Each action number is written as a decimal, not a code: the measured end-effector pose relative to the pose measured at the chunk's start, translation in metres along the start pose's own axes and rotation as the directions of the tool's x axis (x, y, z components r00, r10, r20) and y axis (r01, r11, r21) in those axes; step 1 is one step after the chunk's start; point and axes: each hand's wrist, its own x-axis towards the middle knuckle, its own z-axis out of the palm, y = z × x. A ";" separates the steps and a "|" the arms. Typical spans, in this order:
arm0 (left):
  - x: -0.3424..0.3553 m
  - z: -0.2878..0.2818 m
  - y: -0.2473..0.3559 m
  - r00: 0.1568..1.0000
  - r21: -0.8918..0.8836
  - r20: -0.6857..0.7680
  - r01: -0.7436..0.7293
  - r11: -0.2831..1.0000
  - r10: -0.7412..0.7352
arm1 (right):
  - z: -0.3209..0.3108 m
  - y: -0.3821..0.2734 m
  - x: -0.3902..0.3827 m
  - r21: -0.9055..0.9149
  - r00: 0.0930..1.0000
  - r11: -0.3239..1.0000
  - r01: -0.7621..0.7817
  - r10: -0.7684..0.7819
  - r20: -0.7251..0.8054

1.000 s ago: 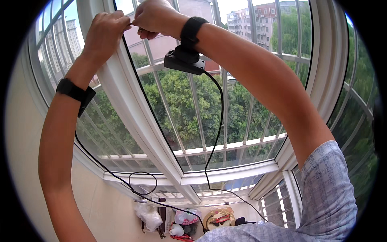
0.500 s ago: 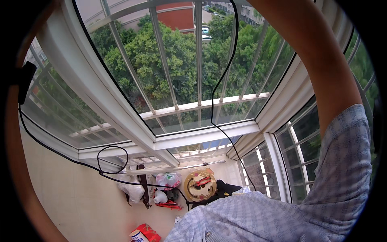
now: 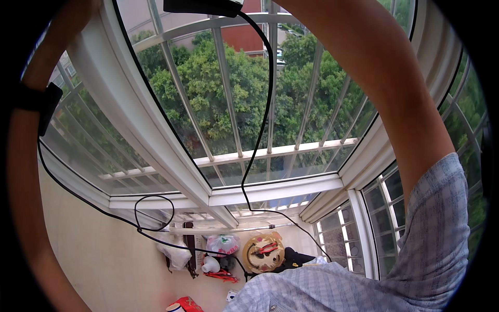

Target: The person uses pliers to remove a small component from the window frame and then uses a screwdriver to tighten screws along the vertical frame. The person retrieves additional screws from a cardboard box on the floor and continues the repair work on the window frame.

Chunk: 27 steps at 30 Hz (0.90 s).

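Observation:
My left hand (image 3: 78, 15) is raised at the upper left edge, beside the white window frame (image 3: 114, 99); its fingers are cut off, so what it holds cannot be seen. A black strap and box (image 3: 49, 109) sit on that wrist. My right arm (image 3: 364, 47) reaches up past the barred glass, with its hand out of view. Another black box (image 3: 202, 6) shows at the top, trailing a black cable (image 3: 270, 78) down across the window. A second cable from the left wrist loops near the sill (image 3: 275, 184).
Below are plastic bags (image 3: 174, 252), a white object (image 3: 211, 264), a round tan item (image 3: 265, 268) with red-handled tools on it, dark cloth and a red package (image 3: 187, 303). A cream wall (image 3: 83, 208) is at left. Trees and buildings show outside the bars.
Since one second ago both hands have left the middle of the top edge as the view tilted downward. Since half a second ago the view has risen slightly, bringing the right wrist's box into sight.

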 end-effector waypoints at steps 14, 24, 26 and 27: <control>0.001 -0.003 0.000 0.992 0.012 0.090 0.085 0.996 -0.086 | -0.017 -0.013 -0.051 0.603 0.856 0.797 -0.031 0.332 -0.396; -0.033 0.027 -0.034 0.936 -0.062 0.285 0.235 0.970 -0.208 | 0.010 -0.009 -0.041 0.468 0.784 0.883 0.034 0.267 -0.561; -0.036 0.025 -0.038 0.923 -0.052 0.328 0.230 0.972 -0.201 | 0.005 -0.011 -0.046 0.494 0.763 0.869 0.010 0.313 -0.566; -0.036 0.025 -0.038 0.926 -0.053 0.320 0.229 0.972 -0.201 | 0.004 -0.010 -0.045 0.491 0.757 0.871 0.022 0.306 -0.577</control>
